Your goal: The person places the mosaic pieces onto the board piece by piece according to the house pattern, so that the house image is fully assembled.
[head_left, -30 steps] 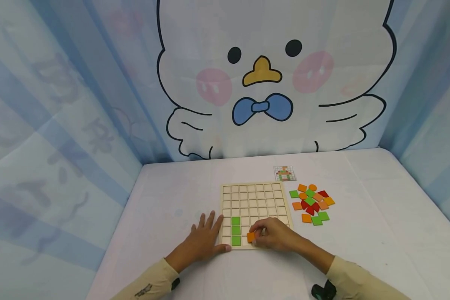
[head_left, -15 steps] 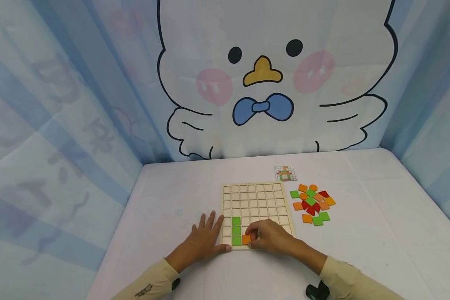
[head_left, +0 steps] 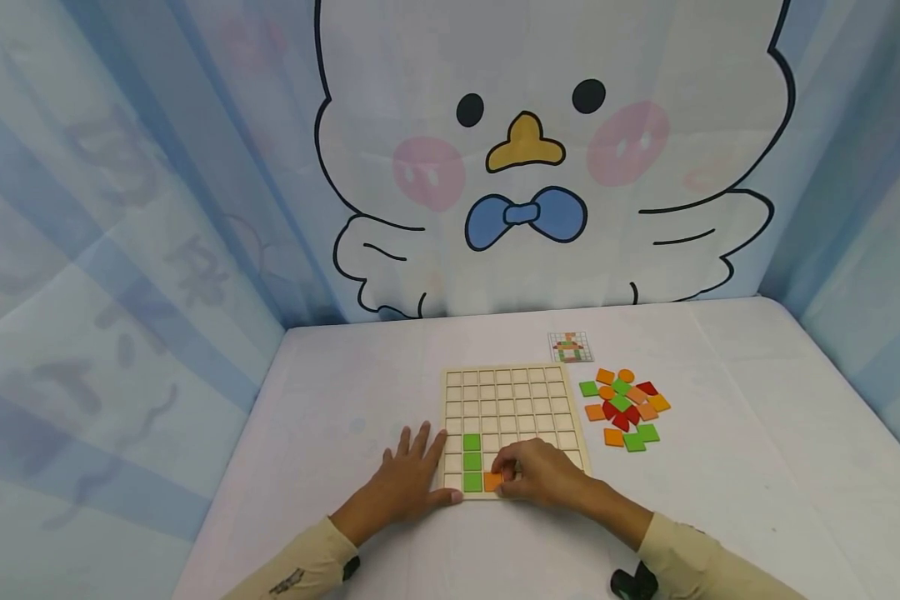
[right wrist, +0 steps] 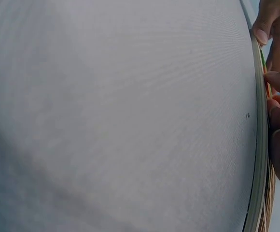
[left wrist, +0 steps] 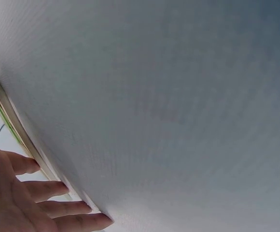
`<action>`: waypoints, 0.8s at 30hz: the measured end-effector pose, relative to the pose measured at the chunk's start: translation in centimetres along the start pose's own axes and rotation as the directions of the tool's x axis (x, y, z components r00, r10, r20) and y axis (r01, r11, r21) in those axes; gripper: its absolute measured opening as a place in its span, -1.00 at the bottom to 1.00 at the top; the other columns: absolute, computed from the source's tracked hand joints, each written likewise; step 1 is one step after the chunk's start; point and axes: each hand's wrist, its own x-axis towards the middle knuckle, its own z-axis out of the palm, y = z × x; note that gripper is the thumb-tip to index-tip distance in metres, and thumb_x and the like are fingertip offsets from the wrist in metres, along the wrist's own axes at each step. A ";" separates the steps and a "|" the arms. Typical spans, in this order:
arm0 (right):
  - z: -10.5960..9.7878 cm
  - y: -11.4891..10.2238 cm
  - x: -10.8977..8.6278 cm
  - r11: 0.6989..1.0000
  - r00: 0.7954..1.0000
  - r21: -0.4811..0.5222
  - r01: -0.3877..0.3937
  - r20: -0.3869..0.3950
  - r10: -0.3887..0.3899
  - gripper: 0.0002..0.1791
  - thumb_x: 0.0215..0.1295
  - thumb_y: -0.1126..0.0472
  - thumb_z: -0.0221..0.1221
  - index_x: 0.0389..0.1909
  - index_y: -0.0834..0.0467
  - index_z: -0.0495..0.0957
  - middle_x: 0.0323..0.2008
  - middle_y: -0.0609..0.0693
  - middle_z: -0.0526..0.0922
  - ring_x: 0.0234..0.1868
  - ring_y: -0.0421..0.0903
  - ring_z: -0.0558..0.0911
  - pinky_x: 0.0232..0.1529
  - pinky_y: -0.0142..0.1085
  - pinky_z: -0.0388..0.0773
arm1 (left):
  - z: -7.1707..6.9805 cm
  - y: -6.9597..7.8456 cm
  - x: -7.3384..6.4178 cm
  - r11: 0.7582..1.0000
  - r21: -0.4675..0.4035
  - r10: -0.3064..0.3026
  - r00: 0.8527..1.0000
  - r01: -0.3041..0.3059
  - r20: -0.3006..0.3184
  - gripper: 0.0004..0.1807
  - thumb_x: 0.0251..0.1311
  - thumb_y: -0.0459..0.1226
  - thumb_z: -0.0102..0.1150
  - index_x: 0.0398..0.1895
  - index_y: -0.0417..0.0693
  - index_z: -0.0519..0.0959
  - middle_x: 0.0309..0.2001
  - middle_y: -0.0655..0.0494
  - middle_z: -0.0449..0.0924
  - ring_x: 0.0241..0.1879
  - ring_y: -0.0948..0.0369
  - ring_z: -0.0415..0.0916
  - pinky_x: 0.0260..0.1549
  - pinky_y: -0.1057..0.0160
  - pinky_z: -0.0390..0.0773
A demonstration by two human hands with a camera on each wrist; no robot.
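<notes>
Leftward and down into the bottom row is where my right hand (head_left: 538, 472) has taken the orange tile (head_left: 489, 482) over the last second. My thumb and forefinger pinch that tile narrowly by its right-hand side, which I judge leaves the left side free to line up with its square; whether it sits fully flat, I cannot tell. It lies just right of the lowest of three green tiles (head_left: 472, 462), which fill a short upright column. My left hand (head_left: 408, 483) holds nothing: its fingers are spread wide, tips against the left edge of the wooden board (head_left: 512, 392), thumb at the near corner, probably to keep it from sliding. Past the board's right edge, the loose pieces (head_left: 621, 402), green, orange and red squares and rounds, lie in a heap, presumably there for an easy reach by my right hand. Behind them, near the board's far right corner, a small picture card (head_left: 570, 347) faces up on the white table (head_left: 337, 375), likely set there so I can glance at it.
</notes>
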 end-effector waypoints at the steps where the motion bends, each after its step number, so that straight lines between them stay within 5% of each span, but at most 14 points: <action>1: 0.0 0.0 0.0 1.000 1.000 0.000 0.000 0.001 0.000 -0.81 0.10 0.17 0.41 -0.25 0.04 0.68 -0.52 -0.27 0.53 -0.50 -0.33 0.44 -0.45 -0.44 0.38 | 0.0 0.0 0.0 1.000 -0.003 0.000 1.000 0.000 0.000 0.09 0.09 0.45 -0.06 0.54 -0.01 0.05 0.53 -0.25 -0.04 0.45 -0.36 -0.03 0.17 -0.40 0.28; 10: -0.8 0.4 -0.4 0.999 0.999 0.012 0.042 0.004 -0.042 -0.78 0.09 0.16 0.41 -0.23 0.05 0.66 -0.51 -0.27 0.54 -0.49 -0.34 0.46 -0.43 -0.44 0.42 | 0.3 -0.2 0.2 1.000 0.006 0.005 1.000 -0.005 -0.015 0.09 0.08 0.46 -0.06 0.54 0.00 0.06 0.53 -0.25 -0.02 0.45 -0.35 -0.01 0.16 -0.39 0.29; 24: -4.9 4.4 -2.7 0.999 1.000 0.036 0.004 -0.022 -0.003 -0.64 0.14 -0.03 0.38 -0.09 0.04 0.64 -0.41 -0.24 0.55 -0.53 -0.29 0.44 -0.51 -0.45 0.42 | 0.0 -0.1 0.0 1.000 -0.020 0.009 1.000 -0.009 -0.005 0.08 0.10 0.44 -0.05 0.55 0.00 0.04 0.54 -0.24 -0.05 0.46 -0.35 -0.06 0.18 -0.41 0.25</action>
